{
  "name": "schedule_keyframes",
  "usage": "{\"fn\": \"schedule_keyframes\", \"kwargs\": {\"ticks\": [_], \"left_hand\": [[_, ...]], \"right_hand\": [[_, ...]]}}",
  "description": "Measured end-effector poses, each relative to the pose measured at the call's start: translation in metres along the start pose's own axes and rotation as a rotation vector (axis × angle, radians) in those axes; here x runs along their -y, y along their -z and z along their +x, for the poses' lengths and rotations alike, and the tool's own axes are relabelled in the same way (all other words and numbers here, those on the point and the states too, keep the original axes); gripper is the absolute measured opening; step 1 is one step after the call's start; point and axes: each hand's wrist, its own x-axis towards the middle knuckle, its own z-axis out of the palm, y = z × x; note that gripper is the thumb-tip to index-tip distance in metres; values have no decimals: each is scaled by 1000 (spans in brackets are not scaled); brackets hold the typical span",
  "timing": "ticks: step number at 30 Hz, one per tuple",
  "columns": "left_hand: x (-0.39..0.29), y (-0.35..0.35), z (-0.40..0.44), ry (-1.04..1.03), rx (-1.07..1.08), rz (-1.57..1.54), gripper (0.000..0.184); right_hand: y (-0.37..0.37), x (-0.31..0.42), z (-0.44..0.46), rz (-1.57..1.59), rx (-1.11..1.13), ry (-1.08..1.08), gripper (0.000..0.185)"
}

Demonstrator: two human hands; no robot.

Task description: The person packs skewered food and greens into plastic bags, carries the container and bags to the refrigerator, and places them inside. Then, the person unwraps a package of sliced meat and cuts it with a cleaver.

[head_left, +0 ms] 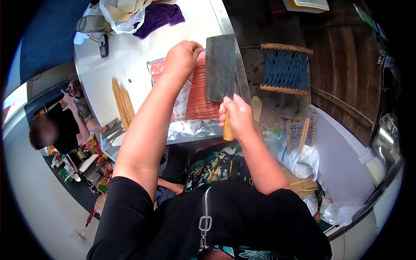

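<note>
A wide, dark cleaver [220, 67] stands over the right part of a foil-lined tray [195, 129], its wooden handle gripped in my right hand [236, 115]. Rows of thin red meat [203, 93] fill the tray, and a strip of printed white plastic [181, 102] lies across them. My left hand [184, 56] is closed above the tray's far edge, thumb and fingers pressed together; whatever it may hold is too small to make out. Left of the tray, a bundle of wooden skewers [123, 102] lies on the white table [97, 69].
A phone [103, 46], a jar [93, 24], a plastic bag [125, 15] and a purple cloth [159, 18] are on the table's far left part. A blue woven stool [286, 69] stands at right. Another person [65, 125] sits at far left.
</note>
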Motion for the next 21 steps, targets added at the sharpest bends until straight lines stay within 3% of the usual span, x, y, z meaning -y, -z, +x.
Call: {"fn": "schedule_keyframes", "kwargs": {"ticks": [3, 5, 9, 11, 13, 15, 17, 21], "left_hand": [[-2, -2, -1, 22, 5, -16, 19], [0, -9, 0, -134, 34, 107, 17], [-6, -15, -6, -184, 5, 9, 16], [-3, -13, -6, -2, -136, -196, 16], [13, -10, -4, 48, -143, -210, 18], [19, -2, -3, 198, -72, -331, 20], [19, 3, -6, 211, -65, -370, 22], [16, 5, -7, 189, -62, -368, 22]], "right_hand": [[-10, 5, 10, -18, -21, 11, 17], [-18, 12, 31, -32, -27, 77, 18], [-35, 44, 96, -94, 21, 225, 19], [-42, 50, 103, -26, 21, 252, 17], [-34, 48, 94, -180, -98, 484, 15], [-12, 36, 97, -579, -425, 820, 48], [4, 39, 100, -793, -548, 876, 52], [14, 40, 130, -887, -485, 746, 59]]}}
